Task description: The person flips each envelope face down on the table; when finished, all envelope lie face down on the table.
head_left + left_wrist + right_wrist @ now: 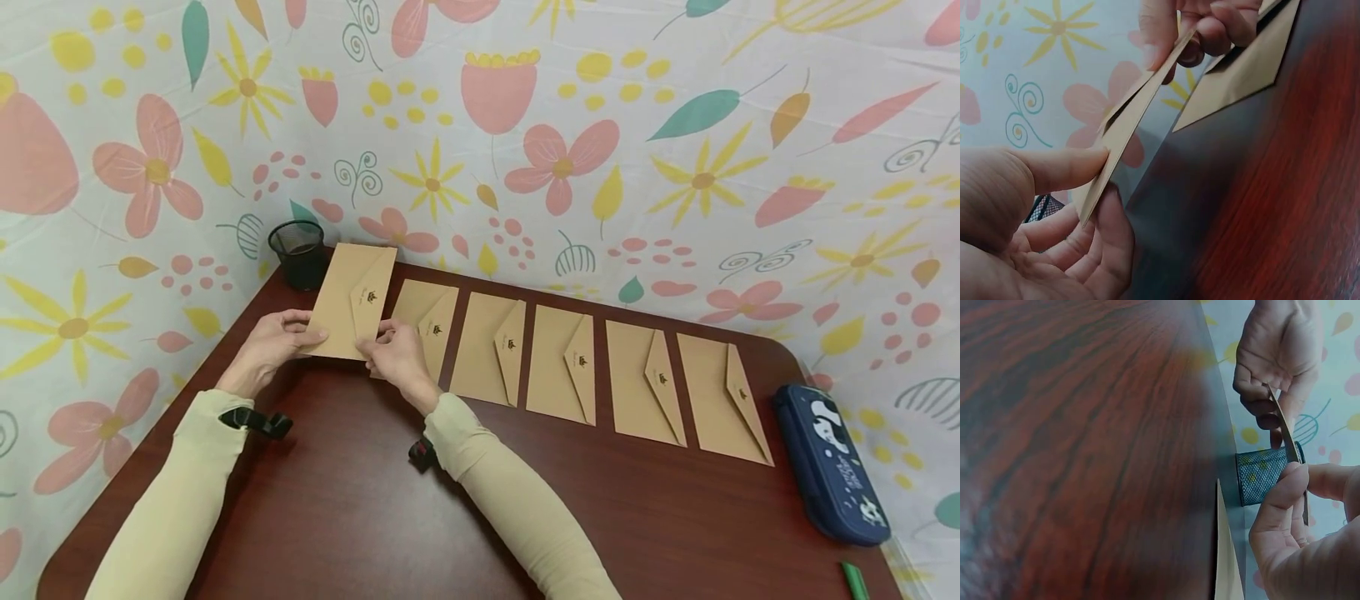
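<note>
Both hands hold one kraft-paper envelope (pixel 341 292) with a pointed flap and a small dark crown print, raised above the far left of the table. My left hand (pixel 273 346) pinches its lower left corner, thumb on the front and fingers behind, as the left wrist view shows. At the lower right corner my right hand (pixel 401 354) pinches it between thumb and fingers. Seen nearly edge-on in the right wrist view, the envelope (pixel 1282 422) spans both hands. Just right of it lies another envelope (pixel 442 321), partly hidden by the right hand.
Several matching envelopes (pixel 558 362) lie in a row along the table's back edge, flaps to the right. A black mesh pen cup (pixel 300 258) stands in the back left corner. At the right are a navy pencil case (pixel 832 467) and a green object (pixel 853 579).
</note>
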### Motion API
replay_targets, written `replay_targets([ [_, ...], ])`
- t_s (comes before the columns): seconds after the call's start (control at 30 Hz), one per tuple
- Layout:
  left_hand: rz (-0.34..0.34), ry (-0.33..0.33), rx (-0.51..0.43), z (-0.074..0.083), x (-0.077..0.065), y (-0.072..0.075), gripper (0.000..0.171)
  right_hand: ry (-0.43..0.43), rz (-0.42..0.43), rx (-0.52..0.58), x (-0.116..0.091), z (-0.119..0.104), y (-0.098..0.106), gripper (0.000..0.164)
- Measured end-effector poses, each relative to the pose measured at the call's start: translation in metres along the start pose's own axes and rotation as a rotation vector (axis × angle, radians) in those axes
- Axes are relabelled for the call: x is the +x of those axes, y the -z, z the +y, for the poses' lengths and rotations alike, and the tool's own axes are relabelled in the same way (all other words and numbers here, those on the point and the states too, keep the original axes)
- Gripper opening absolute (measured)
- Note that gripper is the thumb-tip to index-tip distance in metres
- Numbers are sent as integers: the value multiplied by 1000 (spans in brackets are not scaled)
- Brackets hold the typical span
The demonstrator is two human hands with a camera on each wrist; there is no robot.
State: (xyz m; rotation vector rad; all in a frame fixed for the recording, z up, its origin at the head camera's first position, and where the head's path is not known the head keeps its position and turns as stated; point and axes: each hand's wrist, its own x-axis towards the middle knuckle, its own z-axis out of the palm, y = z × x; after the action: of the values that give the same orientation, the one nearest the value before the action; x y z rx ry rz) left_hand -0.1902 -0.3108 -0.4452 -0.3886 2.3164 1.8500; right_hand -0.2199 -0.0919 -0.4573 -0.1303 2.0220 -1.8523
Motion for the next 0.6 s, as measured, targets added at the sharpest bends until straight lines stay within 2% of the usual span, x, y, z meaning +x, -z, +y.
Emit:
replay_targets([
  [0.13, 49, -3, 53, -2, 0, 1, 64, 13, -7, 11, -1, 1, 0, 27],
  [0.3, 94, 34, 152, -1, 0, -2, 64, 49, -34, 19, -1, 2, 3, 21],
  [0.43, 82, 58, 188, 0, -1, -1, 68, 81, -61, 29, -1, 0, 4, 19],
  [0.6, 53, 67, 254, 1, -5, -3, 68, 77, -77, 80, -2, -5, 2, 20],
])
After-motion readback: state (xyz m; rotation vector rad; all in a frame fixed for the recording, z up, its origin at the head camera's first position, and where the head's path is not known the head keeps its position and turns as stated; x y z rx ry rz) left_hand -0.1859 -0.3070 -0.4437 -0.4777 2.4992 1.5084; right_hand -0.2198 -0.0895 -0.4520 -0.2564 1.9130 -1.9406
